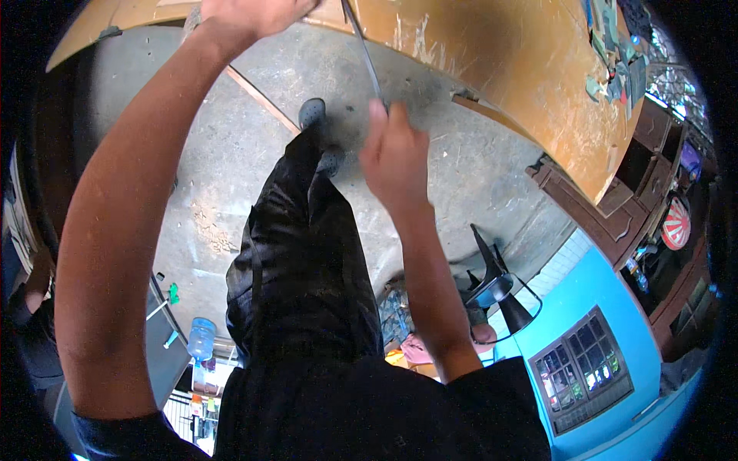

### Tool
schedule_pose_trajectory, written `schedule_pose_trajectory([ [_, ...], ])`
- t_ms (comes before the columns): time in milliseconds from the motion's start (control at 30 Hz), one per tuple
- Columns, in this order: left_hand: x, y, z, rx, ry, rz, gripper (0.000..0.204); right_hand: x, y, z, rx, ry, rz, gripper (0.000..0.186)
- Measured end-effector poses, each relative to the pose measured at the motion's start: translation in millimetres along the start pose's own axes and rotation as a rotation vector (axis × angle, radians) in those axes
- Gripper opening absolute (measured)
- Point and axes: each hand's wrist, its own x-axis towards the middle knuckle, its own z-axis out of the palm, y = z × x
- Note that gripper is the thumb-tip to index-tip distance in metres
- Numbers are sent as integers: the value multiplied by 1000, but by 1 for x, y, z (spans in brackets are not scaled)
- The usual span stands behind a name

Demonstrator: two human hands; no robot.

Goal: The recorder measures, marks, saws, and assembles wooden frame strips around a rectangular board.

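Note:
My right hand (396, 157) is closed round the near end of a long, thin, dark grey metal tool (363, 48). The tool points away from me, and its far end reaches the edge of a worn yellow-brown tabletop (477, 46). Whether it is a file or a blade does not show, since my fist covers the grip. Farther off and to the left, my left hand (254, 14) lies over the tabletop's near edge. The top of the picture cuts off most of its fingers, so what they touch is hidden.
Grey-green scraps (615, 65) lie on the table's far right corner. A dark wooden cabinet (600, 203) stands to the right, near a blue wall (569, 307). A black chair (496, 284) is behind my right arm. On the left is a blue water bottle (201, 338); a person (34, 323) shows at the edge.

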Motion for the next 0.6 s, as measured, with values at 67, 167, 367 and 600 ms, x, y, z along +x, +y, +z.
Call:
schedule_pose_trajectory([
  [67,-5,-6,-3,3,26,27,18,29,-22,6,-110,3,-116,31],
  [167,-4,1,9,-38,16,22,18,43,-21,11,-81,73,-109,33],
  [367,-5,-1,3,6,8,7,19,44,-33,12,-55,0,-52,35],
  [600,-3,1,1,17,-41,-7,19,45,-29,8,-64,-19,-11,36],
])
